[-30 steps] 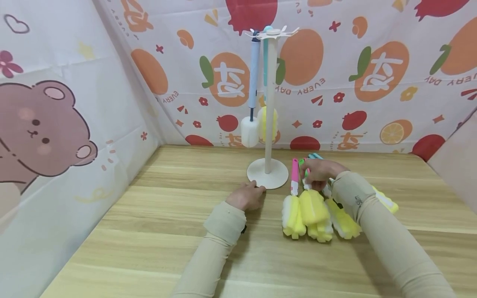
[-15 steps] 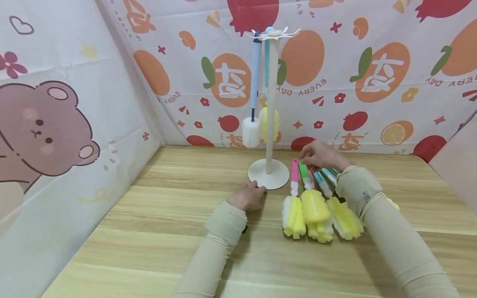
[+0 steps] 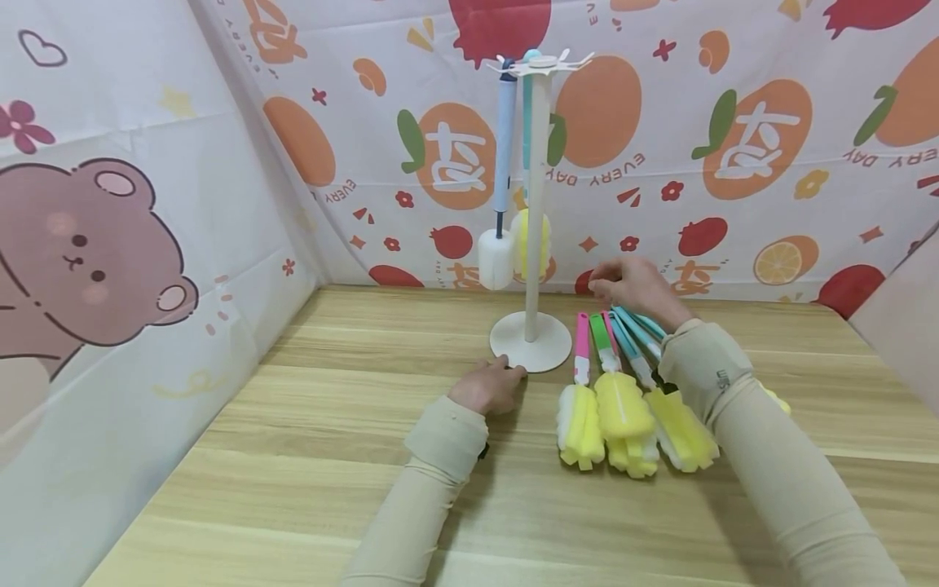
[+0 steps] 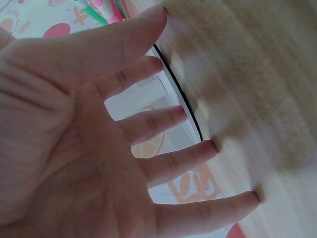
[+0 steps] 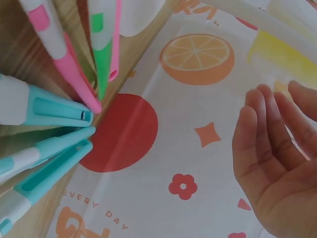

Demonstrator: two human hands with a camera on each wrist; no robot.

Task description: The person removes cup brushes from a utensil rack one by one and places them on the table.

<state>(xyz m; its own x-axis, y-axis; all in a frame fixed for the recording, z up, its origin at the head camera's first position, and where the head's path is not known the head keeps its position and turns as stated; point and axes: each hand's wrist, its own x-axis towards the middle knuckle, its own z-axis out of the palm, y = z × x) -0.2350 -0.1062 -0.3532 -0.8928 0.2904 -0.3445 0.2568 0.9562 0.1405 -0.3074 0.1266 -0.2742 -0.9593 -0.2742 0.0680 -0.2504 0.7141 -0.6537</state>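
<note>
My left hand [image 3: 487, 388] rests on the table by the round base [image 3: 552, 350] of a white hanging stand. Its fingers are spread and nearly straight, fingertips at the base's edge in the left wrist view. My right hand [image 3: 637, 287] is raised above the handle ends of several sponge bottle brushes, its fingers loosely bent with nothing between them. Below it lie a pink-handled brush [image 3: 582, 424], a green-handled brush [image 3: 601, 336] and teal handles [image 5: 54, 106]. Their yellow and white sponge heads point toward me, some overlapping.
From the stand's top hooks [image 3: 541, 65] hang a pale blue brush [image 3: 503, 147] with a white head and a teal brush with a yellow head [image 3: 519, 243], partly behind the pole. A printed cloth [image 3: 337, 244] stands along the table's back edge. Another yellow head [image 3: 778, 400] shows past my right sleeve.
My right hand has lifted off the brush handles and moved up toward the back cloth, uncovering the green and teal handles. The left hand stays at the stand's base.
</note>
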